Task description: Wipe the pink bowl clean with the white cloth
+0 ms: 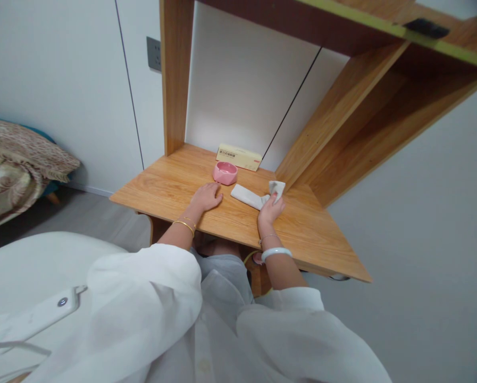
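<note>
My right hand [270, 210] is closed on a white cloth [276, 188], part of which sticks up above the fingers. A long, flat white strip of cloth [248, 197] lies on the wooden desk [170, 186] and runs up to that hand. Whether both parts are one piece, I cannot tell. My left hand [207, 197] rests palm down on the desk, fingers stretched out and holding nothing. Just beyond its fingertips stands a pink ashtray-like bowl [225, 174] with angular sides.
Behind the bowl, a pale yellow box [239, 157] stands against the back wall. Wooden uprights and an overhead shelf [342, 21] frame the desk. A grey wall socket [153, 53] is at left, with a blanket-covered seat or bed [18, 159] farther left.
</note>
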A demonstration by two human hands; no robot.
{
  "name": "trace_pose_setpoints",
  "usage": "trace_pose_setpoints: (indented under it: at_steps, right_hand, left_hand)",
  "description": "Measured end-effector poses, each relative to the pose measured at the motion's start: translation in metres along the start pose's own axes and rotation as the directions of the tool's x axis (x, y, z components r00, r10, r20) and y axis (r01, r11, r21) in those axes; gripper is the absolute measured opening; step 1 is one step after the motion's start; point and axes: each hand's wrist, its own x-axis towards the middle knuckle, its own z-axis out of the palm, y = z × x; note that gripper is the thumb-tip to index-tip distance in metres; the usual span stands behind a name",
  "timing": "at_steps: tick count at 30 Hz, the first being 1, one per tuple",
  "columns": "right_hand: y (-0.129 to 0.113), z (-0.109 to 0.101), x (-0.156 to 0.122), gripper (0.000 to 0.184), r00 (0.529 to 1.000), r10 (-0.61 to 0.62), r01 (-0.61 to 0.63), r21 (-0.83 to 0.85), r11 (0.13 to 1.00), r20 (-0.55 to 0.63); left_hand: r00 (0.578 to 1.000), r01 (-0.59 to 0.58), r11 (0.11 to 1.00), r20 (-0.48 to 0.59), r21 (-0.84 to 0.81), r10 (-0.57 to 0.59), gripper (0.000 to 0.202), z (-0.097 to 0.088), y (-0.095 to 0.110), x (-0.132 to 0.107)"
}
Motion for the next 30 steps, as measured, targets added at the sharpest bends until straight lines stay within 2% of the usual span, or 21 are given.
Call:
trace_pose_setpoints:
  at_steps: [5, 7, 9, 11, 12, 13, 14, 18, 21, 23, 27, 30]
  right_hand:
    - [-0.009, -0.002, -0.006, 0.041, 0.985, -0.15, 0.152, -0.01, 0.988, 0.084]
    - [-0.013, -0.002, -0.011, 0.04, 0.957, -0.247, 0.255, -0.04, 0.966, 0.15]
    - [-0.018, -0.001, -0.016, 0.039, 0.886, -0.382, 0.416, -0.085, 0.905, 0.263]
    - [-0.021, 0.0, -0.02, 0.037, 0.786, -0.487, 0.563, -0.113, 0.819, 0.381]
    - [-0.023, 0.001, -0.022, 0.037, 0.756, -0.507, 0.598, -0.122, 0.792, 0.414]
    - [-0.023, 0.001, -0.022, 0.037, 0.748, -0.507, 0.608, -0.135, 0.782, 0.429]
    - [-0.023, 0.001, -0.022, 0.037, 0.76, -0.493, 0.597, -0.153, 0.788, 0.424]
    - [-0.019, 0.001, -0.018, 0.043, 0.874, -0.369, 0.445, -0.215, 0.869, 0.316]
    - [-0.016, 0.002, -0.016, 0.047, 0.898, -0.33, 0.4, -0.225, 0.889, 0.293]
    - [-0.017, 0.003, -0.018, 0.045, 0.87, -0.362, 0.444, -0.214, 0.87, 0.334]
    - [-0.019, 0.006, -0.022, 0.042, 0.767, -0.462, 0.587, -0.196, 0.786, 0.446]
    - [-0.019, 0.006, -0.023, 0.041, 0.753, -0.473, 0.612, -0.223, 0.759, 0.457]
  left_hand:
    - [1.0, 0.001, 1.0, 0.008, -0.001, -0.001, 0.045, -0.002, 0.001, 0.0]
    - [1.0, 0.001, 1.0, 0.008, 0.0, -0.001, 0.044, -0.002, 0.001, 0.0]
    - [1.0, 0.001, 1.0, 0.008, 0.001, -0.001, 0.043, -0.002, 0.001, 0.0]
    - [1.0, 0.0, 1.0, 0.006, 0.002, 0.0, 0.043, -0.002, 0.001, 0.0]
    - [1.0, -0.001, 1.0, 0.005, 0.002, 0.001, 0.043, -0.002, 0.001, 0.0]
    - [1.0, -0.002, 1.0, 0.004, 0.003, 0.002, 0.043, -0.002, 0.001, 0.0]
    - [1.0, -0.002, 1.0, 0.004, 0.004, 0.002, 0.043, -0.001, 0.001, 0.0]
    - [1.0, -0.004, 1.0, 0.002, 0.005, 0.004, 0.043, 0.0, 0.0, 0.0]
    - [1.0, 0.001, 1.0, 0.005, 0.007, -0.001, 0.041, 0.0, 0.001, 0.0]
    - [1.0, 0.005, 1.0, 0.007, 0.009, -0.005, 0.04, 0.0, 0.001, 0.0]
    - [1.0, 0.01, 1.0, 0.005, 0.015, -0.01, 0.04, 0.0, 0.001, -0.001]
    - [1.0, 0.011, 1.0, 0.005, 0.018, -0.011, 0.04, 0.0, 0.001, -0.001]
